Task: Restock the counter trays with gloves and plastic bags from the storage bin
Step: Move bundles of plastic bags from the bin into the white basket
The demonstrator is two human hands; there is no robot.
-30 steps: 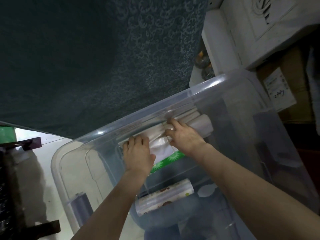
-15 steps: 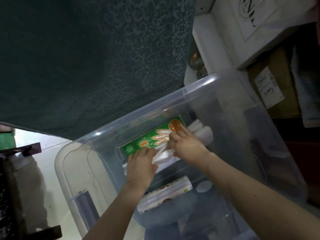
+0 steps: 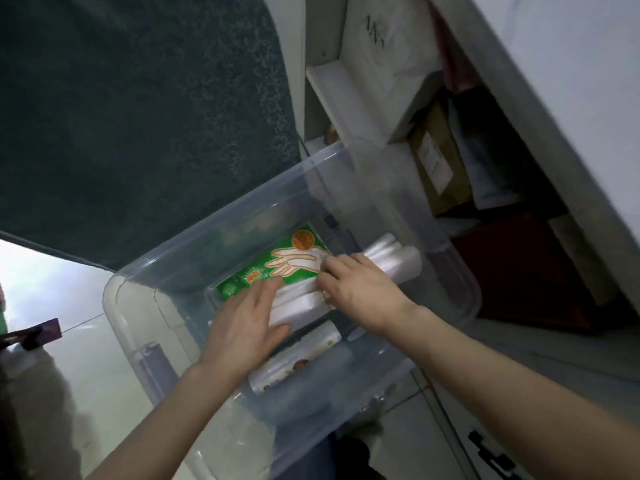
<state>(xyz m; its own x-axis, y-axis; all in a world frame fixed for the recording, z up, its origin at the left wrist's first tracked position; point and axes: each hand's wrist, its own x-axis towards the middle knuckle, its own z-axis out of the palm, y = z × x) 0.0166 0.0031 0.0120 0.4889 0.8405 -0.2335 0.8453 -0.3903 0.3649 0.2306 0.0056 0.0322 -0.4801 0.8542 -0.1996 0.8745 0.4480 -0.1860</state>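
Early on: both hands were inside the bin point(image 3: 242, 216). The left hand point(image 3: 242, 327) lay flat, open on white bags point(image 3: 298, 303); the right hand point(image 3: 360, 289) pinched the glove pack point(image 3: 277, 268). Nothing was out.

The green glove packet point(image 3: 277, 268) carries print too blurred to read.

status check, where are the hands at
Both hands in clear bin. Left hand flat on white bag rolls. Right hand at green glove pack. Nothing lifted.
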